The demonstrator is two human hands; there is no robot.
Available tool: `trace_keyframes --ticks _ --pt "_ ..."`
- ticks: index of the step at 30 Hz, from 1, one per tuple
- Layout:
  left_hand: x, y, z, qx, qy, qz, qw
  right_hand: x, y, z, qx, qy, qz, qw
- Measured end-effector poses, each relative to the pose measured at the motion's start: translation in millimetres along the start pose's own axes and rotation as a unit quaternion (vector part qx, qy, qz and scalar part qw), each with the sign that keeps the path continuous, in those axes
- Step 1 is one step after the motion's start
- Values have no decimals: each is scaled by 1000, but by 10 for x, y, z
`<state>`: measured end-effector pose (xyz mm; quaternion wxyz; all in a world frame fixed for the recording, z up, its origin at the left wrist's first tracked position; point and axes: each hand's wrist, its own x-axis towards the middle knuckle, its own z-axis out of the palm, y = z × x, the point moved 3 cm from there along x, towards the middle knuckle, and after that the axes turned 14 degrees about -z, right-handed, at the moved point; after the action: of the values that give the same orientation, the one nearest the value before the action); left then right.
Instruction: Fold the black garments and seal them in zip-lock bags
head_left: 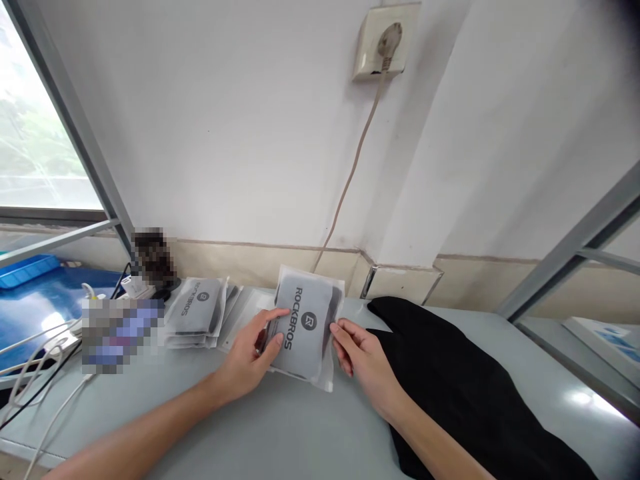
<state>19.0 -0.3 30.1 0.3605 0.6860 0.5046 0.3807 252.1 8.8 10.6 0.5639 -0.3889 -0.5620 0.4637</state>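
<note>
A frosted plastic zip bag (306, 327) printed ROCKBROS, with something dark folded inside, is held tilted above the grey table. My left hand (246, 357) grips its left side, thumb on the front face. The fingertips of my right hand (361, 353) pinch the bag's right edge. To the left lies a stack of similar filled bags (197, 310), and flat, pale plastic bags (245, 310) lie between that stack and my left hand. Black cloth (465, 387) spreads over the table beneath and beside my right forearm.
White cables (55, 353) and a pixelated blue item (123, 337) lie at the left. A blue tray (29, 270) sits further left. Behind the table, a cord (350, 177) hangs from a wall socket (385, 43). A grey metal frame (575, 250) stands at the right.
</note>
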Motion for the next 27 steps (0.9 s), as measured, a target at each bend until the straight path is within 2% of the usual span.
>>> trace_keyframes --ticks 5,9,19,27 --pt "34 6 9 -42 -32 -51 997 -2 -54 12 -28 -17 3 999" --pt "52 19 29 -78 -71 -64 992 -2 -69 20 -32 -23 1 999" --pt "79 -40 34 -65 -25 -40 997 -9 -35 40 -26 -19 27 999" --pt "36 44 -46 -58 -15 -39 997 -14 -40 45 -38 -19 10 999"
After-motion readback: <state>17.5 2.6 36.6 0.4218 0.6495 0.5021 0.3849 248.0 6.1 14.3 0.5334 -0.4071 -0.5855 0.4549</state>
